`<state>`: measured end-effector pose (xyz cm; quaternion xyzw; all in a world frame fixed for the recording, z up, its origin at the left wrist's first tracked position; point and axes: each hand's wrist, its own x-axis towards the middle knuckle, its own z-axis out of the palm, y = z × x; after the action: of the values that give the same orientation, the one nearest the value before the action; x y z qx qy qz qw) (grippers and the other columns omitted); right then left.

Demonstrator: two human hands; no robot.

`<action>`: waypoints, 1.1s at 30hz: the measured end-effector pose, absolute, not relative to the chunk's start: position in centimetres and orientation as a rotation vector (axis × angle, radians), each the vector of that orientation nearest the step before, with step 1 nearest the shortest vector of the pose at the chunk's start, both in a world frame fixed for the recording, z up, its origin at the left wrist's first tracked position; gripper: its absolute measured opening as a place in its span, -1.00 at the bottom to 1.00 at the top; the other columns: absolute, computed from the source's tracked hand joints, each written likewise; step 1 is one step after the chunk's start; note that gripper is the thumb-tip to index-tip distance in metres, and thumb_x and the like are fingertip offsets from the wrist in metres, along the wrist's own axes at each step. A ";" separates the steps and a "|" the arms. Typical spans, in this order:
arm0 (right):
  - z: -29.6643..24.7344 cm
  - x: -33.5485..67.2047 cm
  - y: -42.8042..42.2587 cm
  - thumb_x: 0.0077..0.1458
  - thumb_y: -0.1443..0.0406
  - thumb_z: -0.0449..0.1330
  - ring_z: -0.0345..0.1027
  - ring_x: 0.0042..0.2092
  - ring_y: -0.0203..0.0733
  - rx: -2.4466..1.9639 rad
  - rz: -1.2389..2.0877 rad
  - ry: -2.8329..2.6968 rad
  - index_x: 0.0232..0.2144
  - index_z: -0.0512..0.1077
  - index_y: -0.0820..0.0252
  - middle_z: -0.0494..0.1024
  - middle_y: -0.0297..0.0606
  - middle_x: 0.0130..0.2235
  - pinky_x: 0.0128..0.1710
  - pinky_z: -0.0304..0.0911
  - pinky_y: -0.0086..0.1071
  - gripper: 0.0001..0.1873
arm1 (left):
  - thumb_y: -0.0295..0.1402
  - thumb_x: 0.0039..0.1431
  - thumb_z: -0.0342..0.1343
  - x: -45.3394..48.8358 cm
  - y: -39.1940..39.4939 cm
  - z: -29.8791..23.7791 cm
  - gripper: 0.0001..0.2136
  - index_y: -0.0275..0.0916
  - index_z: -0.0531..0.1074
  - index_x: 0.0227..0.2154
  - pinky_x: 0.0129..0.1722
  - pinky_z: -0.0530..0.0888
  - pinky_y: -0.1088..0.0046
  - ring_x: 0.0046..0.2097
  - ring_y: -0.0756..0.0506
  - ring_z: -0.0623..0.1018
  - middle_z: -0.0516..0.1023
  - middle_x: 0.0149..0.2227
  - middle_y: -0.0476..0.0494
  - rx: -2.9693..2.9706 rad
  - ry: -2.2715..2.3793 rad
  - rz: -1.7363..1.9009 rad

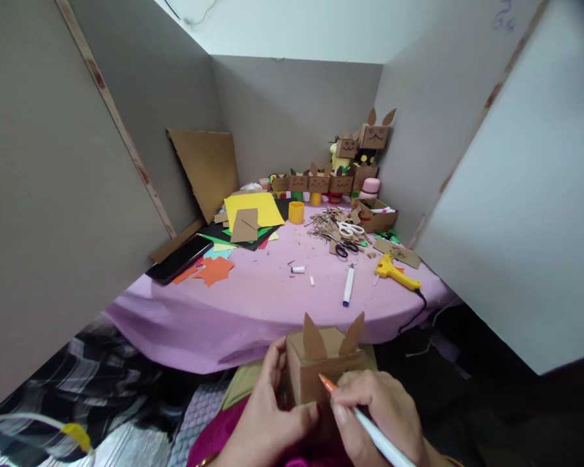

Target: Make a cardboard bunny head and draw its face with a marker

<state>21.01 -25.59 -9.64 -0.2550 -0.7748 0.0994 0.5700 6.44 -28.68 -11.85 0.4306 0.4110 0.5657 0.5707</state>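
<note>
A small brown cardboard box [309, 379] with two pointed cardboard ears on its top edge rests above my lap. My left hand [279, 405] grips its left side, thumb toward the front and fingers around the far side. In my right hand [377, 408] is a white marker [382, 441] with an orange tip end, held like a pen. Its tip is at the front face of the box, near the upper middle; whether it touches I cannot tell. My right fingers hide much of that face.
On the pink-covered table [253, 292] lie a white marker with a blue end [349, 285], a yellow glue gun [396, 272], scissors [343, 246], coloured paper [272, 207] and a phone [180, 259]. Several eared box figures [318, 183] stand at the back. Grey panels [296, 110] enclose the table.
</note>
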 end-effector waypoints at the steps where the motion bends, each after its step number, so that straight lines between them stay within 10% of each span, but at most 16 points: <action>1: -9.6 21.0 -25.6 -0.02 0.43 0.04 0.34 -0.63 -0.42 -0.603 0.236 -1.816 -0.49 0.28 0.13 0.47 -0.47 -0.64 -0.54 0.23 -0.58 -0.89 | -0.27 -0.13 0.28 6.4 -28.7 -11.9 -0.32 -0.23 0.08 0.04 0.13 0.24 0.14 0.15 -0.30 0.32 0.29 0.13 -0.37 1.008 0.957 1.329; 33: -9.9 21.4 -25.6 0.01 0.43 0.03 0.35 -0.61 -0.39 -0.638 0.190 -1.826 -0.47 0.29 0.13 0.48 -0.45 -0.61 -0.51 0.22 -0.51 -0.88 | -0.16 -0.18 0.31 6.8 -28.6 -11.8 -0.29 -0.21 0.11 0.02 0.14 0.21 0.10 0.15 -0.34 0.31 0.31 0.12 -0.37 0.967 0.952 1.362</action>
<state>21.43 -25.63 -9.90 -0.2710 -0.7760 0.0807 0.5638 6.77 -28.61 -11.77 0.4123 0.4062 0.5809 0.5723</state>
